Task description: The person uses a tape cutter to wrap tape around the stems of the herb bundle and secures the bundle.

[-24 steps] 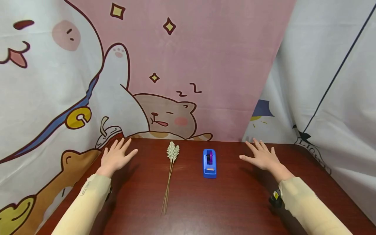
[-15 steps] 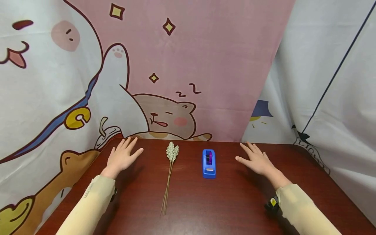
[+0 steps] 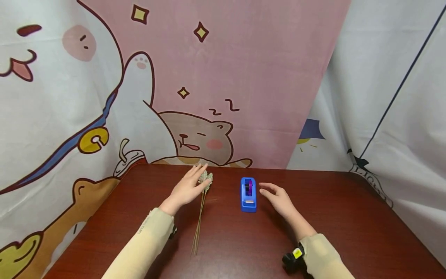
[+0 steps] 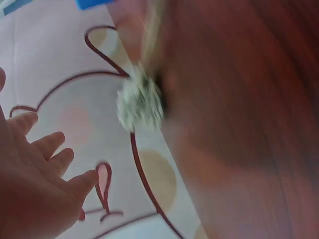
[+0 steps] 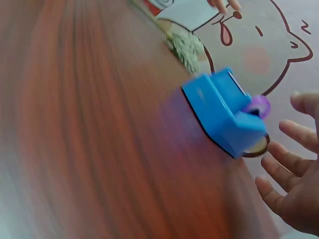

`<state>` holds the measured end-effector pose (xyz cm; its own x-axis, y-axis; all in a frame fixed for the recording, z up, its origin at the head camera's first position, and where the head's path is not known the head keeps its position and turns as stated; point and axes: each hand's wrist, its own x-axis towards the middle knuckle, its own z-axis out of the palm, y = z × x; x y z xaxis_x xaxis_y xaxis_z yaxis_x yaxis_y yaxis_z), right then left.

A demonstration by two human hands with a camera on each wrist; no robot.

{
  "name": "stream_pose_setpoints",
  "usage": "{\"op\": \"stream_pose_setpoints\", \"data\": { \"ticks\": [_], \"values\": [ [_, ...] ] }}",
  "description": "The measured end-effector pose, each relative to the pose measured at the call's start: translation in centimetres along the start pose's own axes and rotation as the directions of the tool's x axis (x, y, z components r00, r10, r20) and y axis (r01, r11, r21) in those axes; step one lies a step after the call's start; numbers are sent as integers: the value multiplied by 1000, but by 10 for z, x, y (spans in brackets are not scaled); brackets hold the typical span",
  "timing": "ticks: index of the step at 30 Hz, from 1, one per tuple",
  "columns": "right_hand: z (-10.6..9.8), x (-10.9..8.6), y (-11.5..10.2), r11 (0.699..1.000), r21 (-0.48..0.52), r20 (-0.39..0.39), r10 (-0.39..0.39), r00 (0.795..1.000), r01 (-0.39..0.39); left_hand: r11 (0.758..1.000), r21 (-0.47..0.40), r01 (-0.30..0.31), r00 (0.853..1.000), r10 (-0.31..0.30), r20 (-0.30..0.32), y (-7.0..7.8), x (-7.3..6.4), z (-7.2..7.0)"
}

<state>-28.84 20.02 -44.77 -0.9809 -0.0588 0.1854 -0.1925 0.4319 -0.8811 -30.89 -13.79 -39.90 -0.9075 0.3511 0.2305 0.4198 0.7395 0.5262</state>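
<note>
A small bunch of pale green dried flower heads [image 3: 206,179] on thin brown stems [image 3: 198,228] lies on the table, left of centre. My left hand [image 3: 187,187] hovers beside the heads, fingers spread, partly covering them in the head view; the left wrist view shows a gap between hand [image 4: 40,174] and blurred heads [image 4: 140,102]. To the right stands a blue tape dispenser [image 3: 248,201] with a purple roll [image 5: 259,106]. Just right of it is my right hand [image 3: 279,197], fingers loosely bent and holding nothing. In the right wrist view those fingers [image 5: 294,164] are apart from the dispenser [image 5: 214,109].
The dark red-brown wooden table [image 3: 244,248] runs back to a printed cartoon curtain [image 3: 265,77] behind it. Another white curtain [image 3: 393,97] hangs along the right side. A black device [image 3: 292,261] is strapped at the right wrist.
Both hands have moved inward from the table's sides, the left to the flower heads, the right to the dispenser. The right fingers have drawn closer together. Flowers and dispenser have stayed put.
</note>
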Motion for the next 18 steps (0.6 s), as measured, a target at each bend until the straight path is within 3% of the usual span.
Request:
{"op": "stream_pose_setpoints", "data": {
  "ticks": [2, 4, 8, 12, 18],
  "values": [
    [10, -1, 0, 988, 133, -34, 85, 996, -80, 998, -59, -12, 1000, 13, 16, 9, 6, 10],
    [18, -2, 1, 957, 250, -58, 164, 985, -145, 994, -111, -24, 999, 27, 22, 17, 11, 18],
    [25, -6, 5, 907, 377, -75, 234, 969, -190, 983, -172, -58, 998, 64, 28, 30, 23, 33],
    [26, -9, 8, 899, 397, -103, 245, 964, -186, 978, -190, -80, 993, 95, 71, 42, 32, 48],
    [30, -8, 11, 936, 305, -88, 213, 973, -177, 980, -192, -56, 986, 85, 147, 53, 41, 65]
  ]
}}
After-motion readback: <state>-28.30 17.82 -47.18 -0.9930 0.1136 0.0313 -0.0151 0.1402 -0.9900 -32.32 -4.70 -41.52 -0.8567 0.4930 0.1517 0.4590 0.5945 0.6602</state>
